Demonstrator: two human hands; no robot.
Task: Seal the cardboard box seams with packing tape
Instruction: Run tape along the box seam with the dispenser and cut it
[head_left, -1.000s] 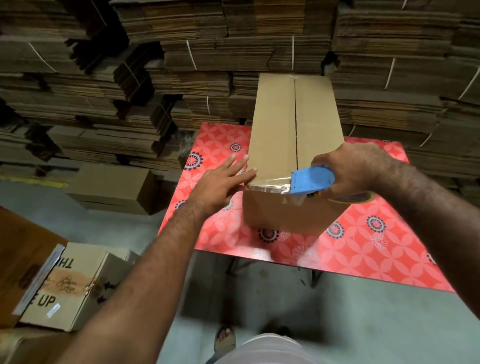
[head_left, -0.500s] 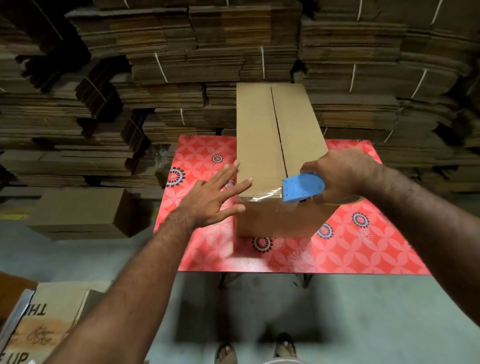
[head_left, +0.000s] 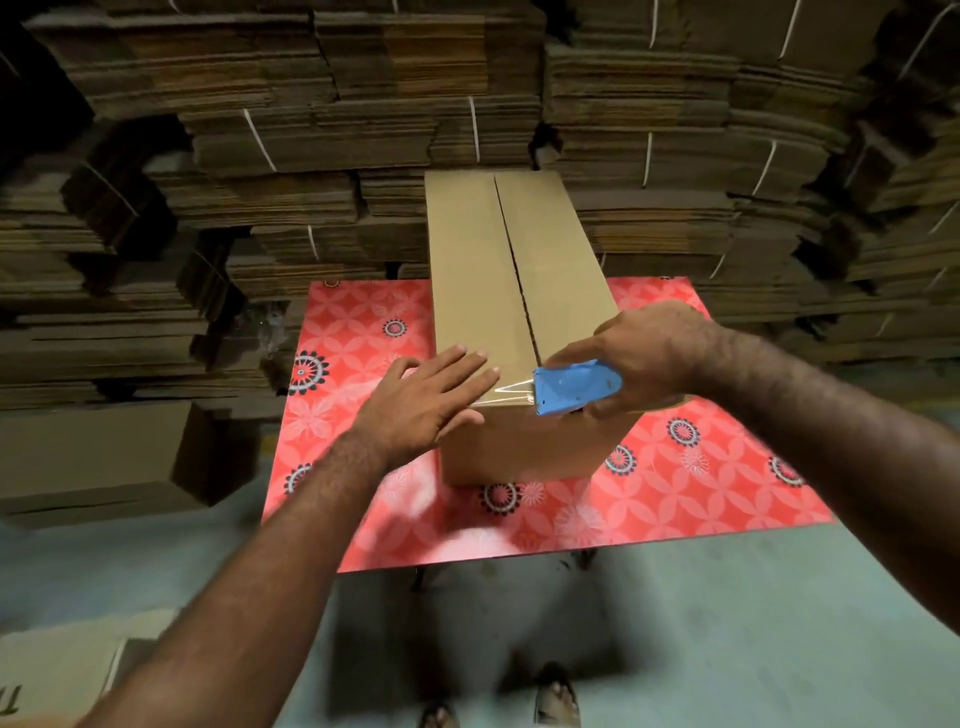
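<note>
A long brown cardboard box (head_left: 483, 270) lies on a red patterned table (head_left: 675, 499), its two top flaps meeting in a middle seam that runs away from me. My right hand (head_left: 649, 353) grips a blue tape dispenser (head_left: 576, 387) at the box's near top edge, right of the seam's near end. A strip of clear tape (head_left: 506, 392) stretches from the dispenser leftward along that edge. My left hand (head_left: 426, 402) lies flat with fingers spread at the box's near left corner, fingertips on the top flap and the tape.
Tall stacks of flattened, strapped cardboard (head_left: 363, 130) fill the whole background behind the table. A folded brown box (head_left: 98, 457) stands on the floor at left, a printed carton (head_left: 52, 670) at bottom left. My feet (head_left: 556, 701) stand on the grey floor.
My left hand came off the box's near edge, then settled again flat on the near left corner. The dispenser has stayed at the near edge while my view shifted.
</note>
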